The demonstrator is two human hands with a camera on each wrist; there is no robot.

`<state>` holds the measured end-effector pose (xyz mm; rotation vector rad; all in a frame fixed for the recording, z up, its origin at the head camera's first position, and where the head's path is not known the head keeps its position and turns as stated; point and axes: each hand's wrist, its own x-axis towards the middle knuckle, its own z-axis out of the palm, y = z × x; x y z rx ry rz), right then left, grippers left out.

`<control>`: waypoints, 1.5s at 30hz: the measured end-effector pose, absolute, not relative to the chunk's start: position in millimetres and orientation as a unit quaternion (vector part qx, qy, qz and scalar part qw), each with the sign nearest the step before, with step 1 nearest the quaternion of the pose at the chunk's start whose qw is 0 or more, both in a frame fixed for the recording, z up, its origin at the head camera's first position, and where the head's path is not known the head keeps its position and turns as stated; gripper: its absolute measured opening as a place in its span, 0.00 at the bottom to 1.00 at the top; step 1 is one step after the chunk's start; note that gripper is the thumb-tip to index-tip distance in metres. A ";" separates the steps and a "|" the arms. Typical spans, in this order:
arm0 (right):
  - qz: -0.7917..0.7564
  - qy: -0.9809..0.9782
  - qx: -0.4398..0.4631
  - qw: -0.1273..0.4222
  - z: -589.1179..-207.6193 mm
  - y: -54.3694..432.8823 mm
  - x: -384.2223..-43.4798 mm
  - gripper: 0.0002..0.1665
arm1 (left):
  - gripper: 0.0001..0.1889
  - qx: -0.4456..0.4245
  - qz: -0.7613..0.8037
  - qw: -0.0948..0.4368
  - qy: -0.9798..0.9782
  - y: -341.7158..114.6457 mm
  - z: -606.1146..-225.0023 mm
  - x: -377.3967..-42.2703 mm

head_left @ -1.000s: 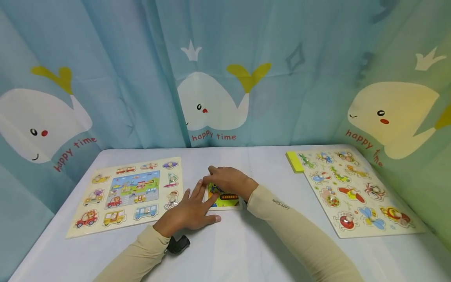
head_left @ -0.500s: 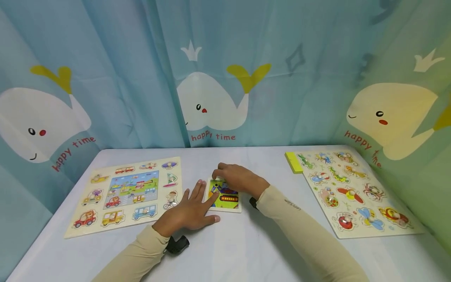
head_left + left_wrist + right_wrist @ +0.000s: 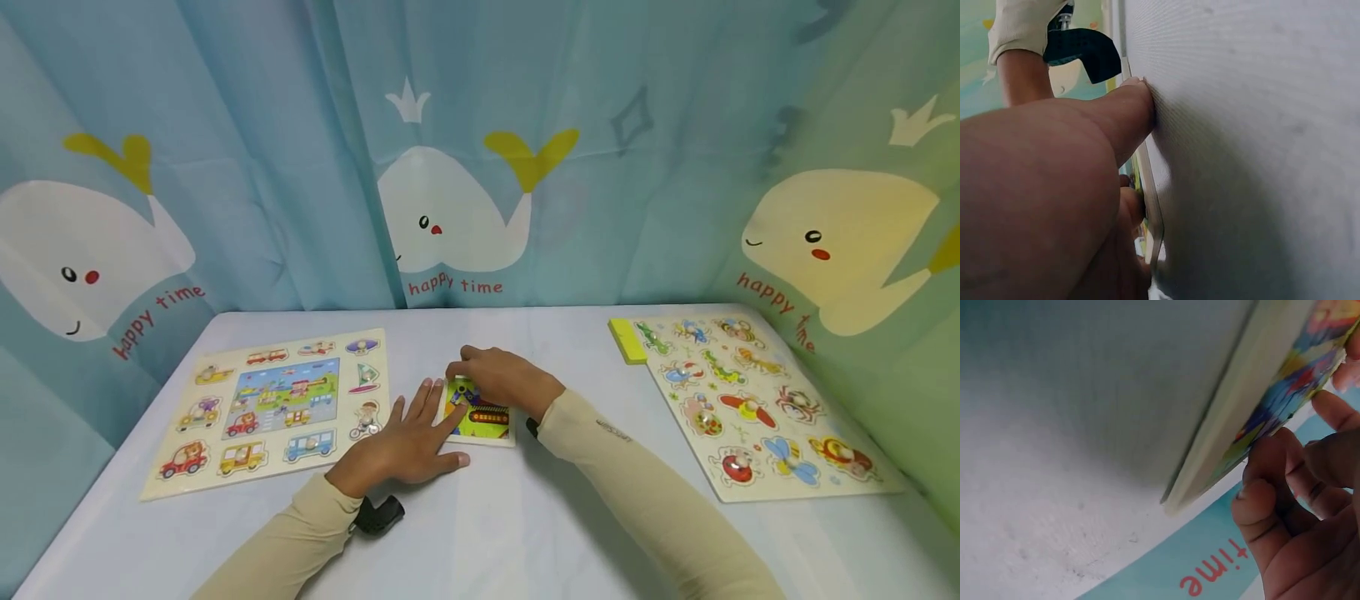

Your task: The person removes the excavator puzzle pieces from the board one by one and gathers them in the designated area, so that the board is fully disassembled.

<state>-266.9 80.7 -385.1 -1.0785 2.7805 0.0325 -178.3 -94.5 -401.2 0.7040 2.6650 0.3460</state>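
A small square jigsaw puzzle board with a bright picture of a tracked digger lies between the two hands. My left hand is spread, palm down, with its index finger over the board's left part and its thumb on the table cloth. At the board's upper right is my right hand, its fingers curled. In the right wrist view, fingertips of that hand touch the picture by its far edge. No loose piece shows in it. Part of the picture is hidden beneath the hands.
To the left lies a knob puzzle board of vehicles. At the right is an insect knob puzzle board, with a yellow block against its upper left corner. Behind the table hangs a blue whale-print curtain.
My right hand has slid rightward along the puzzle's top, uncovering more of the digger picture, then shifted slightly back left. The left hand stays in place.
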 end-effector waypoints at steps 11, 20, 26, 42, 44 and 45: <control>0.041 0.930 -0.358 0.075 -384.6 70.1 -271.3 0.19 | 0.40 0.250 0.114 0.179 0.945 -93.1 -401.4 -179.0; -0.064 0.925 -0.372 0.037 -379.4 71.5 -273.3 0.04 | 0.39 0.254 0.100 0.169 0.947 -94.5 -395.9 -178.7; -0.105 0.919 -0.379 0.038 -381.1 73.9 -276.1 0.05 | 0.39 0.249 0.095 0.169 0.949 -94.6 -396.6 -179.3; -0.322 0.871 -0.370 0.005 -384.1 95.4 -272.4 0.09 | 0.40 0.241 0.110 0.165 0.950 -86.4 -398.7 -174.9; -0.323 0.872 -0.368 -0.008 -383.1 99.6 -273.6 0.10 | 0.41 0.238 0.110 0.160 0.952 -84.1 -398.7 -174.0; -0.323 0.873 -0.365 -0.010 -382.7 101.7 -274.2 0.10 | 0.41 0.237 0.109 0.158 0.952 -82.9 -398.7 -173.6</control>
